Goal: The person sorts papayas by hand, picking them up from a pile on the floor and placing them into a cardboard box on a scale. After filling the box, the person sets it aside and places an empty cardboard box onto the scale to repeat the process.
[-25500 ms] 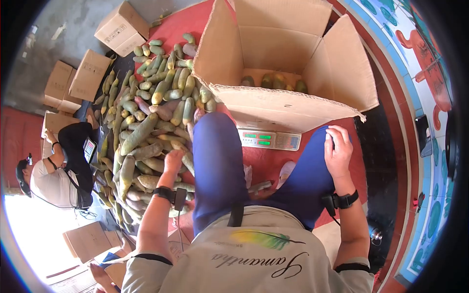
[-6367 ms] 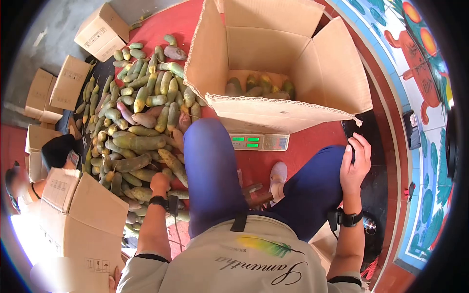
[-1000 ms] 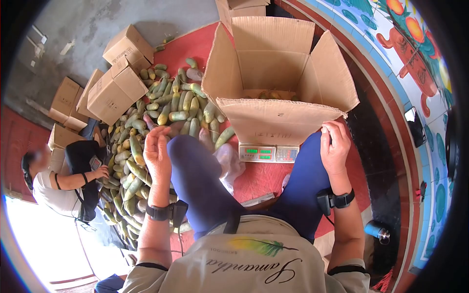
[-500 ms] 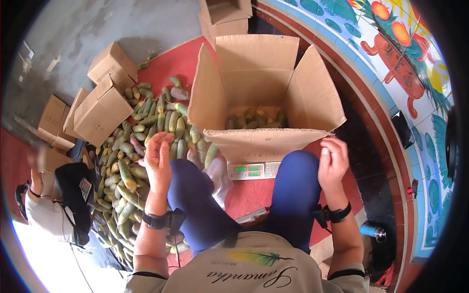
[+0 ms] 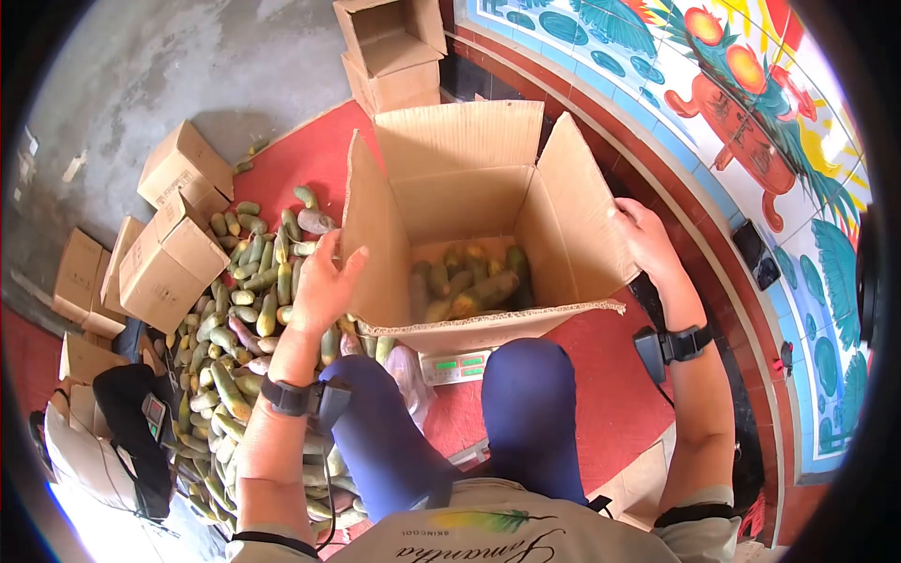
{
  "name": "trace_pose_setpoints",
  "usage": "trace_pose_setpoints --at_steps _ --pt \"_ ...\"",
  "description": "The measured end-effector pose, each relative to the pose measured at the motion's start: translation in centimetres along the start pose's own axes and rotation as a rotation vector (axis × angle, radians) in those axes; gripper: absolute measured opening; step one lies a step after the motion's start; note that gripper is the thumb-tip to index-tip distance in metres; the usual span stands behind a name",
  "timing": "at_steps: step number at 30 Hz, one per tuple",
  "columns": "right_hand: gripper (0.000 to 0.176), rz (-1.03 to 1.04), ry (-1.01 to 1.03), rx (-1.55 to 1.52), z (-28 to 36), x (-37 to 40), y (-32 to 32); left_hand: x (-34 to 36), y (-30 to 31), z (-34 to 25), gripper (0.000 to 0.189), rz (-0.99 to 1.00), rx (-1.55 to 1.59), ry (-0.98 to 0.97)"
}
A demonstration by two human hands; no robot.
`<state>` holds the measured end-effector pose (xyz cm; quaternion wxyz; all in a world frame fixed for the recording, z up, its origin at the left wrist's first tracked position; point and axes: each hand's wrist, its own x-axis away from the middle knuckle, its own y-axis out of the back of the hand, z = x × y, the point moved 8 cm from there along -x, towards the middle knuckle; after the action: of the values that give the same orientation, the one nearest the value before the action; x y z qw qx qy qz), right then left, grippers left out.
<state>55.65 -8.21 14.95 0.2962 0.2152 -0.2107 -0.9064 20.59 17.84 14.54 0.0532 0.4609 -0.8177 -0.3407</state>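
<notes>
An open cardboard box (image 5: 460, 202) with raised flaps stands in front of my knees, with several green and yellowish cucumber-like vegetables (image 5: 469, 281) at its bottom. My left hand (image 5: 324, 281) is at the box's left side, thumb apart from the fingers, holding nothing. My right hand (image 5: 648, 239) is at the right flap, its fingertips at the flap's outer edge; whether it grips the cardboard is unclear. Under the near side of the box shows a scale (image 5: 454, 367) with green lit digits.
A large heap of the same vegetables (image 5: 225, 375) lies to the left on the red floor covering (image 5: 582, 403). Closed boxes (image 5: 174, 258) stand behind it, and stacked boxes (image 5: 394, 84) at the back. Another person (image 5: 84, 460) is at the far left. A phone (image 5: 755, 253) lies by the wall.
Both hands have moved forward from the near corners to the box's sides. The view has shifted, and more of the vegetables inside the box shows.
</notes>
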Motion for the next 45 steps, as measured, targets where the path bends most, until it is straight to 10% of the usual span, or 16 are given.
trace_pose_setpoints --at_steps 8,18,28,45 --pt "0.032 0.364 -0.171 0.396 -1.7 -3.2 -2.8 -5.3 -0.9 3.7 0.038 0.253 -0.282 0.121" --pt "0.034 0.323 -0.079 0.432 -3.5 -2.4 -2.2 -4.0 -2.0 5.2 0.023 0.388 0.057 0.405" --pt "0.030 0.217 -0.156 0.411 -5.6 1.2 1.2 -2.9 -3.9 -1.5 0.022 0.341 0.196 0.160" --pt "0.031 -0.145 -0.352 0.499 -7.2 23.1 23.3 3.2 -17.1 -22.4 0.021 0.816 0.266 -0.160"
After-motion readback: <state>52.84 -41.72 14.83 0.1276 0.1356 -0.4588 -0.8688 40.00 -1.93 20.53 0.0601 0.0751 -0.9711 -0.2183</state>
